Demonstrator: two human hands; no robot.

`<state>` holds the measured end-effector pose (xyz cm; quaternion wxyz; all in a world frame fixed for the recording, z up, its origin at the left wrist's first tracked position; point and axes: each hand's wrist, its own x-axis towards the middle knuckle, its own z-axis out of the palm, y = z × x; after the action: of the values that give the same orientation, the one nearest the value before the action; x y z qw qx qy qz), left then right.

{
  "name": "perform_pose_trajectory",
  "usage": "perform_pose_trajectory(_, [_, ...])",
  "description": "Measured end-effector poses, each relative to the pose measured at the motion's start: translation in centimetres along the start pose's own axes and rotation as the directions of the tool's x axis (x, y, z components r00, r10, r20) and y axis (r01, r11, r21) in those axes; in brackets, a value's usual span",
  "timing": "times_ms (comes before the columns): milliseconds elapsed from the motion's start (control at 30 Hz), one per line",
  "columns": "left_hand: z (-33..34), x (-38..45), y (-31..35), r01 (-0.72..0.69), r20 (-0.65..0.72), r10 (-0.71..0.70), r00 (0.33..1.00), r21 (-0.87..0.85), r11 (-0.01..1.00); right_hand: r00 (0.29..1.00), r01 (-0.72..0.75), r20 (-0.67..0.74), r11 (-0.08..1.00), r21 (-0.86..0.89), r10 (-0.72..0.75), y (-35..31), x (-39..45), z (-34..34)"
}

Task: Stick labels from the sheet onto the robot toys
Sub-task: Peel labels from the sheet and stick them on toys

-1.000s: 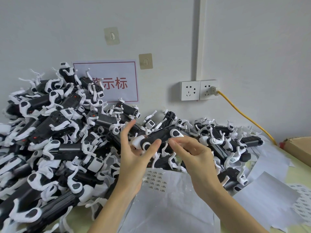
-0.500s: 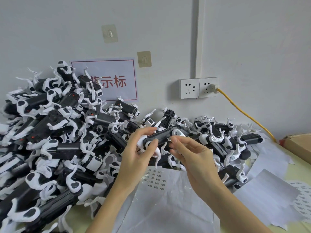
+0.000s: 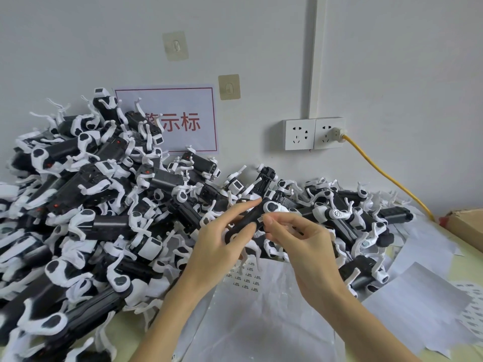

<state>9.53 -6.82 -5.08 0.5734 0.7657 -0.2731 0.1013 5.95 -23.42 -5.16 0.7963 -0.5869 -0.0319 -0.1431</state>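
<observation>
A white paper sign [image 3: 183,118] with a thin red border hangs on the wall, printed in large red characters; "示标" reads clearly, while the character before it is half hidden behind the heap. Below it a big pile of robot toys [image 3: 99,205] lies on the counter [image 3: 470,267]: glossy black box-shaped bodies with smooth white curved legs and rounded joints, some with small red dots.

The left hand [image 3: 217,246] holds one robot toy [image 3: 251,218] lifted above the pile, thumb below and fingers curled over its black body. The right hand [image 3: 300,239] pinches at the toy's side with thumb and forefinger, where a tiny white label [image 3: 260,219] with dark print sits on the black plastic; the print is too small to read.

Just beneath the hands lies the label sheet [image 3: 245,279], glossy translucent backing with rows of small printed stickers, text illegible. Plain white paper sheets [image 3: 418,304] lie to the right, beside a brown cardboard box [image 3: 467,228]. Two white wall sockets [image 3: 313,133] sit on the wall, with a yellow cable [image 3: 386,176] plugged into the right one. Two beige adhesive hooks [image 3: 175,46] are stuck above the sign.
</observation>
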Motion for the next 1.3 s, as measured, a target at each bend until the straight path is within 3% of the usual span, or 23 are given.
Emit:
perform_pose_trajectory(100, [0.1, 0.1, -0.1, -0.104, -0.084, 0.109, 0.99, 0.065, 0.992, 1.0, -0.004, 0.007, 1.0, 0.023, 0.004, -0.1, 0.0, -0.1])
perform_pose_trajectory(333, [0.4, 0.5, -0.4, -0.167, -0.119, 0.183, 0.976, 0.128, 0.978, 1.0, -0.016, 0.015, 0.999, -0.035, 0.017, -0.1, 0.2, -0.1])
perform_pose_trajectory(433, [0.3, 0.5, -0.3, -0.109, -0.108, 0.114, 0.988, 0.052, 0.993, 1.0, 0.006, 0.02, 0.999, -0.05, -0.004, -0.1, 0.1, 0.0])
perform_pose_trajectory(533, [0.2, 0.3, 0.2, 0.025, -0.142, -0.048, 0.989, -0.159, 0.987, 0.994, 0.101, 0.036, 0.995, -0.026, -0.1, -0.3, 0.1, 0.0])
perform_pose_trajectory(600, [0.2, 0.2, 0.6, 0.09, -0.154, -0.14, 0.978, -0.293, 0.952, 0.976, 0.215, -0.011, 0.966, -0.143, -0.218, -0.1, 0.0, -0.1])
perform_pose_trajectory(700, [0.2, 0.3, 0.8, 0.132, -0.164, -0.202, 0.966, -0.357, 0.925, 0.885, 0.387, -0.078, 0.818, -0.426, -0.459, 0.6, 0.0, -0.2])
perform_pose_trajectory(767, [0.2, 0.3, 0.9, 0.149, -0.163, -0.226, 0.96, -0.381, 0.912, 0.865, 0.404, -0.077, 0.78, -0.478, -0.496, 0.8, -0.1, -0.1])
perform_pose_trajectory(933, [0.5, 0.1, 1.0, 0.134, -0.139, -0.204, 0.969, -0.401, 0.906, 0.973, 0.216, -0.041, 0.956, -0.2, -0.228, 1.1, -0.3, 0.3])
perform_pose_trajectory(1033, [0.7, 0.0, 0.9, 0.125, -0.122, -0.18, 0.976, -0.362, 0.924, 0.993, 0.109, -0.047, 0.991, -0.077, -0.112, 1.0, -0.2, 0.3])
perform_pose_trajectory(1300, [0.9, 0.0, 0.8, 0.128, -0.107, -0.172, 0.979, -0.333, 0.934, 0.999, 0.045, 0.008, 0.998, 0.033, -0.045, 0.8, 0.0, 0.2])
